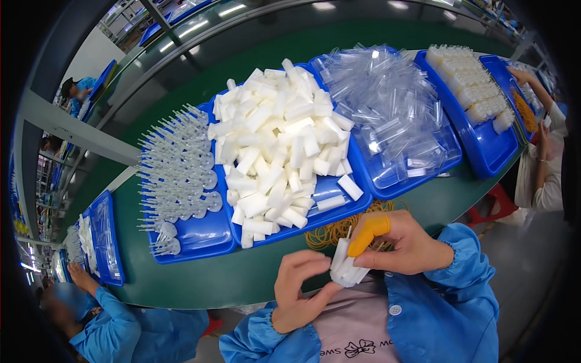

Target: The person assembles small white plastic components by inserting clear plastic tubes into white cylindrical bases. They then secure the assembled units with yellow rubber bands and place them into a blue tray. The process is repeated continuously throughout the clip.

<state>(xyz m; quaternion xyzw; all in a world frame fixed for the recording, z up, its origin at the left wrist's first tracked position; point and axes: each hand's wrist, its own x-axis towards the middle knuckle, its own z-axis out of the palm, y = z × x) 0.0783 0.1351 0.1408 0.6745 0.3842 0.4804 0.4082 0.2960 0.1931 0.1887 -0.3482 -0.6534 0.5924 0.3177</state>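
Observation:
My right hand (pixel 405 245), a yellow finger cot on one finger, is closed round a small bundle of white and translucent pieces (pixel 346 269) in front of my chest. A thin stem sticks up beside it. To its left, my left hand (pixel 299 287) is curved with thumb and fingers apart, its tips at the bundle's edge. I cannot tell how firmly they touch it. Just beyond my hands lies a heap of tan rubber bands (pixel 330 233), partly hidden. Loose white foam blocks (pixel 272 145) fill the blue tray (pixel 339 206) ahead.
Left of the foam is a blue tray of translucent stemmed discs (pixel 178 169). Clear plastic sleeves (pixel 387 115) and rows of pale assembled pieces (pixel 469 85) sit in trays to the right, on the green table (pixel 187 290). Co-workers sit at left (pixel 121 327) and right (pixel 544 151).

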